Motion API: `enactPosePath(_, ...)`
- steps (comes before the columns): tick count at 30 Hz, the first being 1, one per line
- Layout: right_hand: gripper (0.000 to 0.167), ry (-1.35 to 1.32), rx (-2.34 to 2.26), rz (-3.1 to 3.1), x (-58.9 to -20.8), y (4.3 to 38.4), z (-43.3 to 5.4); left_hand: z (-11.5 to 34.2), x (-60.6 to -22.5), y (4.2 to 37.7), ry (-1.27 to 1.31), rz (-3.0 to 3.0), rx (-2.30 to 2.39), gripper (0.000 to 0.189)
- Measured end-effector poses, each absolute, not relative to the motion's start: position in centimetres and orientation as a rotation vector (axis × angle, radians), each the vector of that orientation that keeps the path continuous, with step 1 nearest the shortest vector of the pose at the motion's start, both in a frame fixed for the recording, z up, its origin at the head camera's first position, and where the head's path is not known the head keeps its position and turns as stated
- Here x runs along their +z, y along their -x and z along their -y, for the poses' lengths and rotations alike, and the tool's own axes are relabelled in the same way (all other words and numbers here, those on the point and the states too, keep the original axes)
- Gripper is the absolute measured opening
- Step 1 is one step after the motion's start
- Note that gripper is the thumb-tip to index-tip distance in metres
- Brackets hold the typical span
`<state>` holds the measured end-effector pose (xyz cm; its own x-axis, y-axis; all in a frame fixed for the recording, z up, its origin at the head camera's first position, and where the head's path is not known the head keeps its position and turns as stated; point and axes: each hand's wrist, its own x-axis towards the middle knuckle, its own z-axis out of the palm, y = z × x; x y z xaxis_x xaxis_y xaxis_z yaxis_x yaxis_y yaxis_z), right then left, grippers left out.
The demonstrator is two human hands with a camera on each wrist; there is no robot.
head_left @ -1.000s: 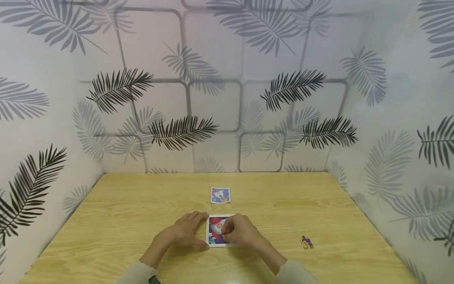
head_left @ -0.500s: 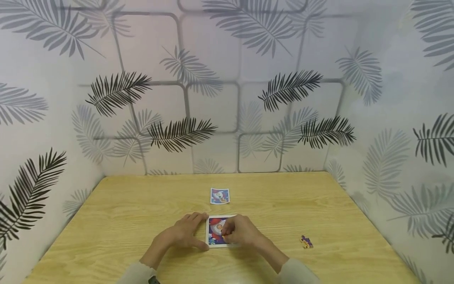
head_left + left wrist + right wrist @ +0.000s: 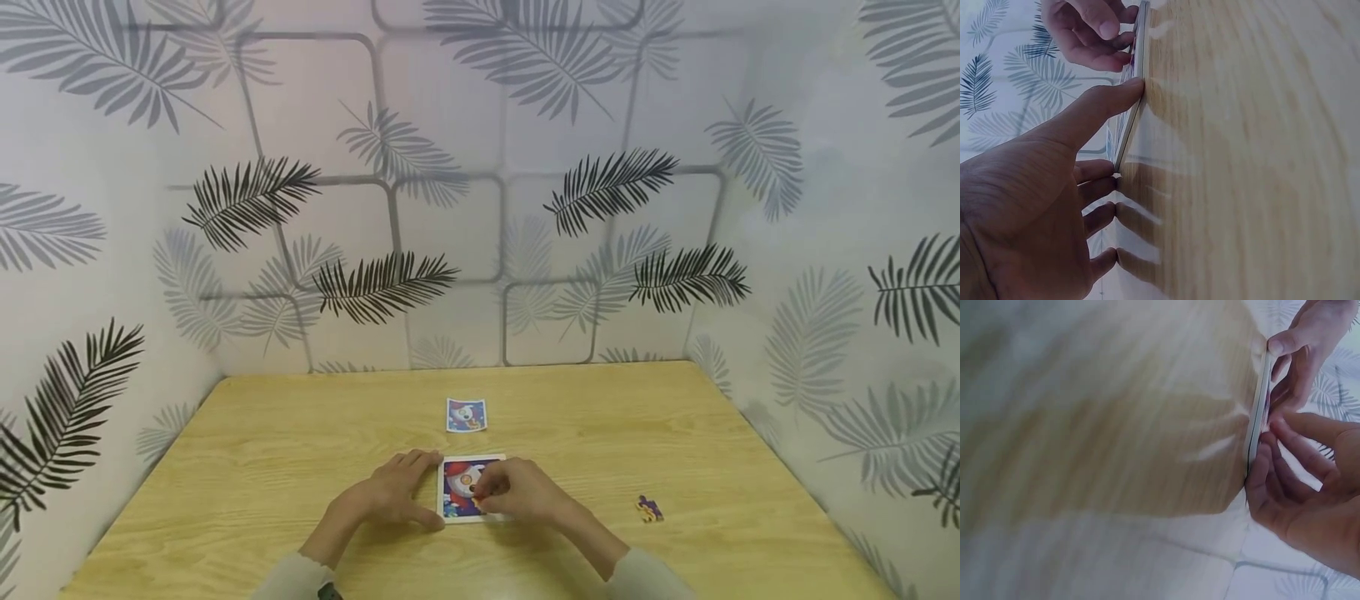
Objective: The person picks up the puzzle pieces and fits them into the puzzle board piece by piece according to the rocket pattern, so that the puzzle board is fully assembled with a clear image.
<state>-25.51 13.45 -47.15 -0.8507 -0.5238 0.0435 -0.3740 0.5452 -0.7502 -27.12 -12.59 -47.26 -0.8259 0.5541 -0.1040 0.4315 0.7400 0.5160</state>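
A small jigsaw puzzle in a white-bordered tray (image 3: 457,517) lies on the table, its picture red, white and purple. My left hand (image 3: 396,490) rests at the tray's left side, fingers at the far corner and thumb (image 3: 1124,94) against the near corner. Over the tray's right part, my right hand (image 3: 521,492) pinches a small jigsaw piece (image 3: 478,502) with a red and orange bit showing; the fingertips hide most of it. In the right wrist view, the other fingers (image 3: 1260,469) of this hand touch the tray's edge.
A picture card (image 3: 467,415) with a similar design lies beyond the tray. One loose purple and yellow jigsaw piece (image 3: 649,508) lies to the right on the wooden table (image 3: 300,433). Leaf-patterned walls (image 3: 450,333) enclose the table's back and sides.
My right hand has shifted slightly right and lifted a little, so more of the picture shows. The left hand stays at the tray's edge.
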Motion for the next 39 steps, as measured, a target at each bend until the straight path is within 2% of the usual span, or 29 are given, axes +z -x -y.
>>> enactPosePath(18, 0.035, 0.689, -1.425, -2.397, -45.9, 25.5, -19.3, 12.8, -48.5, 28.0, -0.765, -2.704, 0.723, 0.097)
enactPosePath(30, 0.043, 0.592, -1.49, -2.392, -46.3, 23.9, -23.7, 12.6, -47.6, 26.8, -0.762, -2.694, 0.684, 0.096)
enactPosePath(39, 0.049, 0.617, -1.475, -2.443, -45.7, 23.7, -26.6, 12.8, -47.7, 27.4, -0.748, -2.687, 0.696, 0.098)
